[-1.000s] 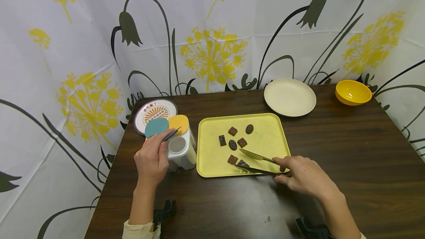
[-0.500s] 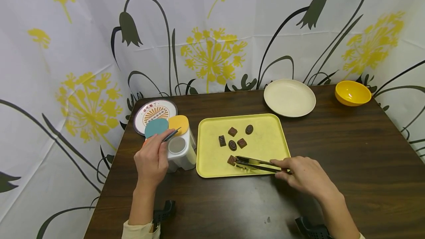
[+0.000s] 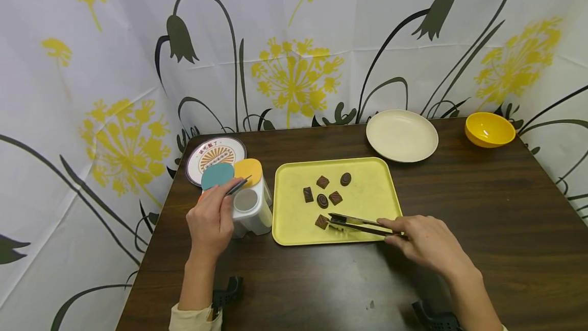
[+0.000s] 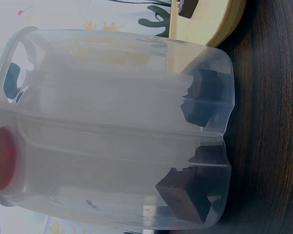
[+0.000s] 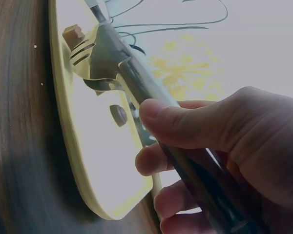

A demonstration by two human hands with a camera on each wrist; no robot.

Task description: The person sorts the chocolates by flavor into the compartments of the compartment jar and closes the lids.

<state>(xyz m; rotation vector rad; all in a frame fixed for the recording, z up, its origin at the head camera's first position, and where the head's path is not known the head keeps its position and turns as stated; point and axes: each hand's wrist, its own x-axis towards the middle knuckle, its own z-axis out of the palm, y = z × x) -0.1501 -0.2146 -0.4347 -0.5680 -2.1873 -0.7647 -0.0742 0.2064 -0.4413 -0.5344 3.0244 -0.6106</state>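
The left hand (image 3: 210, 218) pinches a dark grey lid (image 3: 236, 187), held up at the front right opening of a multi-compartment container (image 3: 262, 213). Teal, yellow and orange lids cap its other compartments. Through its clear wall in the left wrist view, dark chocolates (image 4: 185, 195) lie at the bottom. In the right hand (image 3: 427, 241) are metal tongs (image 3: 363, 222) with a fork-like end, gripped by thumb and fingers. Their arms are close together low over the yellow tray (image 3: 376, 183), covering one chocolate near its front edge. A square chocolate (image 3: 321, 221) lies just left of the tips.
Several more chocolates, among them an oval one (image 3: 345, 179), lie on the tray. Behind the container is a patterned plate (image 3: 197, 165). A cream plate (image 3: 401, 136) and a yellow bowl (image 3: 489, 129) stand at the back right, near the flowered curtain (image 3: 294, 24).
The tongs, spread around a chocolate at the tray's front edge, have come together over it. The left hand and the lid have stayed in place.
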